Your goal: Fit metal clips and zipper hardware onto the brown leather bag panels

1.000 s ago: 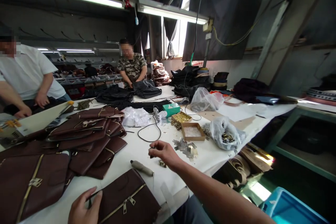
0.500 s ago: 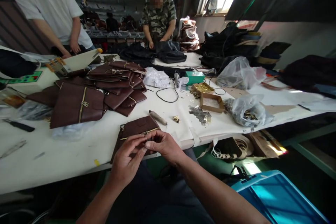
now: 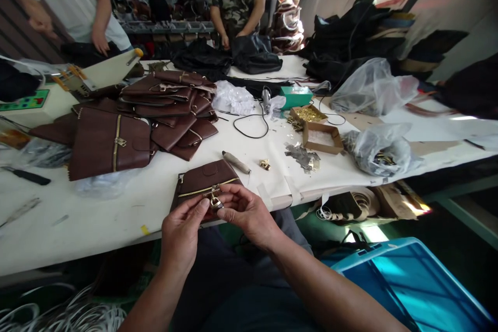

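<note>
Left hand [image 3: 181,231]: thumb and fingers nearly closed at the shackle; can't tell what's gripped. Brown leather zip panel [image 3: 210,169] flat at table edge, gold-tone padlock [image 3: 216,204] over it. Awl-like tool [image 3: 237,162] just beyond. Right hand [image 3: 252,219]: fingertips pinched on padlock body.

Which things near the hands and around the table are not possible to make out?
All in the head view:
- What the left hand pinches: hidden by its thumb.
- Brown leather, lower edge: partly behind both hands.
- Plastic bag, full contents: under crumpled plastic.
- Blue crate, near end: cut off by bottom edge.
</note>
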`<state>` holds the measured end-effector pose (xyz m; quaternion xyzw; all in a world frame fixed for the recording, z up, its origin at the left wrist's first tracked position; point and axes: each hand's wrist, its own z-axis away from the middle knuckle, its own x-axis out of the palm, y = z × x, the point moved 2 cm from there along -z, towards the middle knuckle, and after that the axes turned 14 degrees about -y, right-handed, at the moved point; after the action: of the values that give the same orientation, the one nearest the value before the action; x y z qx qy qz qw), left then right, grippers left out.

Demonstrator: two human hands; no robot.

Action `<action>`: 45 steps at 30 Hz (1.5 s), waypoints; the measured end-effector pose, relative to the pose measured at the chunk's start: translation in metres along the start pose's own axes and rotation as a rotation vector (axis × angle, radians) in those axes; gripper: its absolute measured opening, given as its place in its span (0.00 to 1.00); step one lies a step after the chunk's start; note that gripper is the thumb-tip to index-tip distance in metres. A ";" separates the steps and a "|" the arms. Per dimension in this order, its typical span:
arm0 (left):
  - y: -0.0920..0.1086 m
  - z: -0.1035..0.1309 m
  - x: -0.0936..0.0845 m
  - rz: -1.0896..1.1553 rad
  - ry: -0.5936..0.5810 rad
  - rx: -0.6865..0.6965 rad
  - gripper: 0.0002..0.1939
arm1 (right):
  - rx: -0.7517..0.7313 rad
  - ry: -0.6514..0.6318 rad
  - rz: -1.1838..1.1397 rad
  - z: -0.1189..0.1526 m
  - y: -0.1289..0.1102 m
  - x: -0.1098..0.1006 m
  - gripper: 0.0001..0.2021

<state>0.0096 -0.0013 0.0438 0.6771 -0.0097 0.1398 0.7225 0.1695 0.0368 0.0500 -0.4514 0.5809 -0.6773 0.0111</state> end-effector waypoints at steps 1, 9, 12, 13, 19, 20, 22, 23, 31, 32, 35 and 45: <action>-0.001 0.000 0.003 0.030 -0.006 -0.010 0.21 | -0.008 0.010 -0.002 0.000 0.001 0.000 0.27; 0.001 -0.006 0.021 0.128 0.003 -0.054 0.22 | -0.040 0.058 -0.008 0.000 0.006 -0.006 0.29; 0.000 -0.008 0.022 0.114 0.018 -0.051 0.22 | -0.043 0.063 0.001 0.002 0.007 -0.008 0.30; 0.000 -0.009 0.022 0.091 0.022 -0.043 0.22 | -0.049 0.068 0.011 0.002 0.007 -0.008 0.30; 0.012 -0.009 0.013 -0.264 -0.048 0.119 0.17 | -0.073 0.106 0.158 0.008 0.003 -0.011 0.23; 0.016 -0.009 0.011 -0.327 -0.066 0.146 0.15 | -0.068 0.127 0.220 0.009 0.002 -0.011 0.20; 0.023 -0.010 0.007 -0.463 -0.081 0.167 0.13 | -0.103 0.193 0.438 0.013 -0.003 -0.012 0.17; 0.027 -0.011 0.005 -0.536 -0.082 0.165 0.13 | -0.147 0.216 0.576 0.014 -0.005 -0.012 0.16; 0.042 -0.013 0.004 -0.785 -0.198 0.208 0.13 | -0.277 0.134 1.061 0.011 -0.002 -0.003 0.08; 0.043 -0.013 0.004 -0.777 -0.212 0.202 0.13 | -0.256 0.152 1.023 0.011 -0.002 -0.003 0.05; 0.042 -0.012 0.004 -0.722 -0.252 0.144 0.15 | -0.277 0.138 0.988 0.012 -0.004 -0.001 0.03; 0.038 -0.004 0.000 -0.216 -0.456 -0.065 0.27 | -0.307 0.162 0.760 0.016 -0.013 -0.008 0.06</action>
<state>0.0006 0.0039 0.0809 0.6645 -0.1045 -0.0952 0.7338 0.1913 0.0331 0.0545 -0.1468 0.7993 -0.5639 0.1471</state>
